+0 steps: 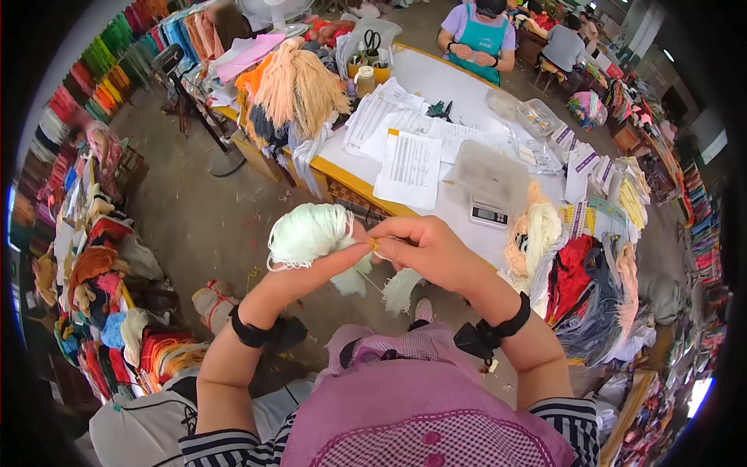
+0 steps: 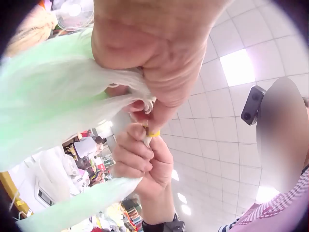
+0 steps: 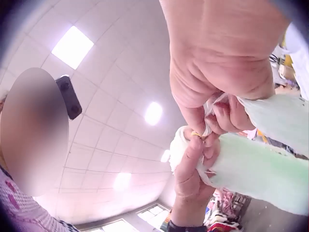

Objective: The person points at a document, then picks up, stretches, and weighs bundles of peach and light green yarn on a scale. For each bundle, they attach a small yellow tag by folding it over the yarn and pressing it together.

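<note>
My left hand (image 1: 331, 261) grips a thick skein of pale mint-white yarn (image 1: 310, 233), which bulges out over the back of that hand. My right hand (image 1: 424, 243) meets it, fingertips against fingertips. Between the two hands sits a small yellow band (image 2: 153, 134), pinched at the thumbs around a thin twist of the yarn. A second bunch of the same yarn (image 3: 282, 118) trails from the curled fingers of my right hand. Loose pale ends (image 1: 401, 290) hang below the hands in the head view. Inside the fists the strands are hidden.
Ahead stands a white-topped table (image 1: 475, 241) with papers (image 1: 408, 167), a digital scale (image 1: 489, 212) and a plastic box (image 1: 492, 175). Peach yarn (image 1: 299, 86) is heaped at its left end, colored skeins (image 1: 572, 268) at its right. A person in a teal apron (image 1: 481, 43) sits beyond.
</note>
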The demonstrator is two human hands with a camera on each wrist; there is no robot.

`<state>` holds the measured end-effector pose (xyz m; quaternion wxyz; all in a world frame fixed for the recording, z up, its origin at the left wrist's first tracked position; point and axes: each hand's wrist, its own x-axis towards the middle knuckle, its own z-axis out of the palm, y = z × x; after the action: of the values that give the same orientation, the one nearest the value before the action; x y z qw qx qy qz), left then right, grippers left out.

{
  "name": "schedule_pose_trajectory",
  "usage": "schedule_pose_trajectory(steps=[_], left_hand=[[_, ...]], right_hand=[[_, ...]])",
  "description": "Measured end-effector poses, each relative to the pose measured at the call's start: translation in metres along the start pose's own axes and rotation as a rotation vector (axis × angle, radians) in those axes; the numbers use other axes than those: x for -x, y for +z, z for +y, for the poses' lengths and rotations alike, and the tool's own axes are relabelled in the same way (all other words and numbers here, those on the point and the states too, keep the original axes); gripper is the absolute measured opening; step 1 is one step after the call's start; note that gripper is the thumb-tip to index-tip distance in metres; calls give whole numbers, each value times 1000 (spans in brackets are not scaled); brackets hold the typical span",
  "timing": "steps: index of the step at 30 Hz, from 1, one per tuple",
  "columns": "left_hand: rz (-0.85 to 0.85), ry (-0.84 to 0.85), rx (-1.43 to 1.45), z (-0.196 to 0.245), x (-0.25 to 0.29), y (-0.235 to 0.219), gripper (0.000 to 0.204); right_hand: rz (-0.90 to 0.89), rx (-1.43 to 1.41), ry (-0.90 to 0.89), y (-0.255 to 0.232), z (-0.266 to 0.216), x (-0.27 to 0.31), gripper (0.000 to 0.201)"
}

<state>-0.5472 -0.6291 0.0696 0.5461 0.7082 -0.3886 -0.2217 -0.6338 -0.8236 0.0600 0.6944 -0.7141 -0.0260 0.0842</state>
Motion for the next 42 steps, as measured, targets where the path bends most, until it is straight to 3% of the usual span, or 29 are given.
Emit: schedule_pose_trajectory(steps=[2,3,7,9,10,11,13,17,18,20,23,25,26,28,32,34,35,36,38,40,41,42], left_hand=[[140,1,-25,11,0,5,34],[115,23,-99,7,1,4,50],[-66,26,-29,17,0,13,49],[87,127,212,5,-4,21,46],[154,-32,260,0,-3,15,41],[294,-142,433,-36,-8,1,32],[548,-220,726,-48,-17,-18,17],[489,-214,884,-121,-19,-59,11],[461,-216,893,-136,-21,-66,11],[531,-304,931,-161,-25,-76,10],[565,-338,967,-182,-33,-79,10],[560,-351,957,-195,-38,-79,10],[565,-357,943,-198,-41,-78,11],[603,-363,914,-194,-47,-70,11],[715,-340,860,-168,-57,-55,13],[754,-313,825,-164,-60,-59,16],[768,-286,804,-165,-57,-63,19],[643,-197,775,-163,-54,-68,24],[714,-201,797,-149,-50,-68,29],[771,-260,791,-138,-51,-65,34],[847,-264,790,-133,-52,-66,39],[709,-210,826,-134,-50,-66,45]], right_hand=[[26,22,-25,2,-1,5,19],[36,22,-26,2,-5,8,19],[30,7,37,-2,-12,27,20],[107,-51,93,-16,-20,50,20],[146,-116,125,-25,-32,69,21],[194,-184,157,-35,-41,89,22],[449,-214,76,-63,-43,145,22],[1078,-145,-382,-110,-58,277,26],[1152,-202,-340,-126,-75,307,25],[1560,-84,-333,-149,-101,353,23],[1732,100,-275,-205,-124,425,23],[1999,459,-253,-234,-135,449,24],[1997,458,-248,-255,-137,467,24],[2005,752,-243,-306,-131,498,26],[2115,955,-197,-396,-95,490,29],[2268,1361,64,-439,-56,479,35],[2190,1301,75,-474,-23,490,38],[2150,1263,63,-501,13,485,38],[1904,1233,463,-533,77,484,40],[1561,1647,585,-554,138,484,39],[1323,1667,752,-549,141,461,40],[1074,1665,875,-543,143,436,41]])
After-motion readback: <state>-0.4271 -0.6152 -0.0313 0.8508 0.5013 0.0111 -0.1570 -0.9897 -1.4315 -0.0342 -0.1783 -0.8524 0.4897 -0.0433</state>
